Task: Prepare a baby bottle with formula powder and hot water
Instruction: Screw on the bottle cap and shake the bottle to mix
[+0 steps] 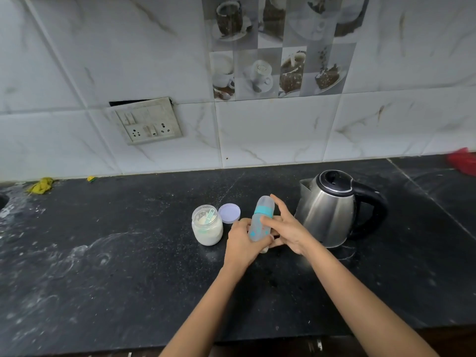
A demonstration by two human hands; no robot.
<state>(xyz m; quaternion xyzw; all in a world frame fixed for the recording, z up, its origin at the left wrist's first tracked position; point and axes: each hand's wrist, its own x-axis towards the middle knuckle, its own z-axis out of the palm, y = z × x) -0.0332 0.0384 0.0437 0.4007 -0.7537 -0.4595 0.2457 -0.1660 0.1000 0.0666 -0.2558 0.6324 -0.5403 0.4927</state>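
Head view: the left hand (240, 243) curls its fingers (242, 225) round the lower half of the capped baby bottle (256, 226), held tilted above the desk (128, 253), while the right hand (288, 230) lays straight, splayed fingers against its side without closing. An open formula jar (207, 228) stands just left of the fingers and the kettle (332, 210) just right. With only one firm grip, a twist or shake could, I judge, slip the bottle into the jar and spill powder.

My left grip (242, 243) covers the base of the bottle (262, 215), and my right grip (286, 228) hides part of its side; I cannot tell what it contains. Far right of the grips, the edge cuts off a red thing (462, 161).
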